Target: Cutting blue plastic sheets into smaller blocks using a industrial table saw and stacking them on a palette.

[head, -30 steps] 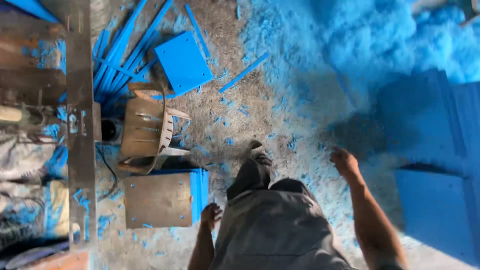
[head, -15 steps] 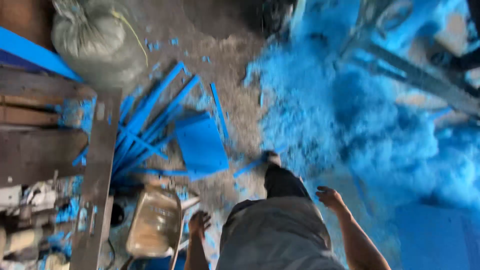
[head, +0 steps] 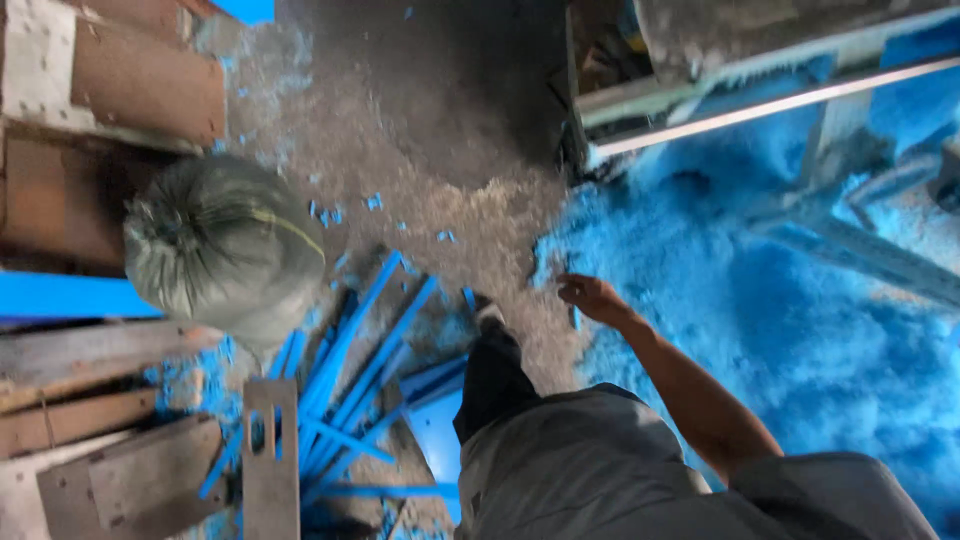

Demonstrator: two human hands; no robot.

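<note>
We see our right hand (head: 590,297) near the middle of the frame, empty, fingers loosely spread above a heap of blue shavings (head: 760,320) at right. Blue strips (head: 365,340) lie scattered at lower centre, a tied grey sack (head: 220,245) at left, wooden boards (head: 90,400) in the lower left

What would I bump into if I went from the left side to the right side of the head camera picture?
Wooden planks → tied grey-green sack → pile of blue strips → the person's foot → right hand, empty and open → big heap of blue shavings.
</note>
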